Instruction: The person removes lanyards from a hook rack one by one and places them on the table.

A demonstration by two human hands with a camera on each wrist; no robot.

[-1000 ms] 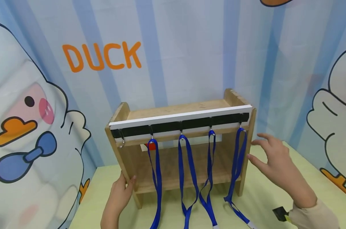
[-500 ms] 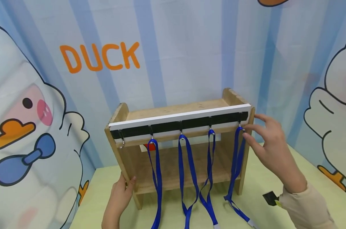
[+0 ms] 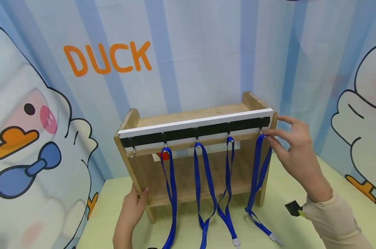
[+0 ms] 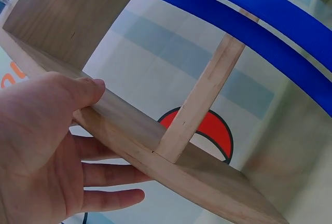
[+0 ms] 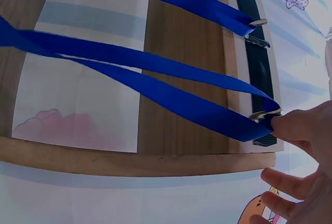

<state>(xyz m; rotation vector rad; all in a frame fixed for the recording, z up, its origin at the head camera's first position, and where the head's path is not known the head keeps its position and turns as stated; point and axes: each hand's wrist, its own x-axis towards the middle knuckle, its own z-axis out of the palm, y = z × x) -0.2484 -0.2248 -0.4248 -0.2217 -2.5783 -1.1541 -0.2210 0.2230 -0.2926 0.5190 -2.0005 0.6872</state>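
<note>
A small wooden shelf [image 3: 203, 176] stands on the table, with a white rail [image 3: 191, 124] along its top front. Blue lanyards hang from several of the rail's hooks, while the leftmost hook [image 3: 133, 150] is bare. My left hand [image 3: 130, 211] grips the shelf's left side panel [image 4: 119, 136], thumb inside and fingers outside. At the far right, my right hand [image 3: 297, 152] pinches the top loop of the rightmost lanyard [image 3: 257, 166] between thumb and index finger. That loop is still around its metal hook [image 5: 264, 114]. The other right fingers stick out past the shelf's side.
Other blue lanyards [image 3: 172, 190] hang down to the pale green table [image 3: 300, 180], their lower ends near the front. A printed duck curtain [image 3: 206, 58] closes off the back and sides. Something black [image 3: 293, 208] shows beside the right sleeve.
My right hand has come left and up from beside the shelf to the top of the rightmost lanyard and taken hold of it. My left hand keeps its grip on the panel.
</note>
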